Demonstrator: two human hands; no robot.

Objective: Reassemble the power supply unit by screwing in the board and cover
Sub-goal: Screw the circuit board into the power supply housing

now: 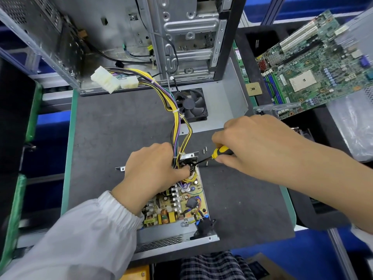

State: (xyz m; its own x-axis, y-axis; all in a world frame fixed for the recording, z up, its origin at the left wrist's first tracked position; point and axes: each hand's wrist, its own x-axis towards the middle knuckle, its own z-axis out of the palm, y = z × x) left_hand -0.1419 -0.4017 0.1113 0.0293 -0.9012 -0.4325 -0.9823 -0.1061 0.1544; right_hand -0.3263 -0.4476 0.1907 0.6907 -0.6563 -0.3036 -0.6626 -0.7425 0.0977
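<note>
Head view: the power supply unit (pixel 177 235) is seen lying open on the dark worktop (pixel 242 199), its metal case nearest the viewer and its yellow circuit board (pixel 177 201) exposed inside. Everything below is placed relative to that unit.

The left hand (pixel 153 170) is laid over the far part of the board, its fingers curled round the base of the wire bundle (pixel 177 118) — the thumb is pressed against a dark coil there. The bundle is led up and away from the unit to white connectors (pixel 109 79) at the foot of an open computer case (pixel 141 37).

The right hand (pixel 260 142) is held just right of the unit's far corner. Its fingers are pinched on the yellow-and-black handle of a screwdriver (pixel 218 153), whose shaft is angled down to that corner; the tip is hidden among the wires.

A few small dark screws (pixel 204 150) are scattered on the worktop just beyond that corner. Farther off lie a black fan (pixel 191 105) and a grey metal cover (pixel 228 98). Well to the right, a green motherboard (pixel 314 63) is propped.
</note>
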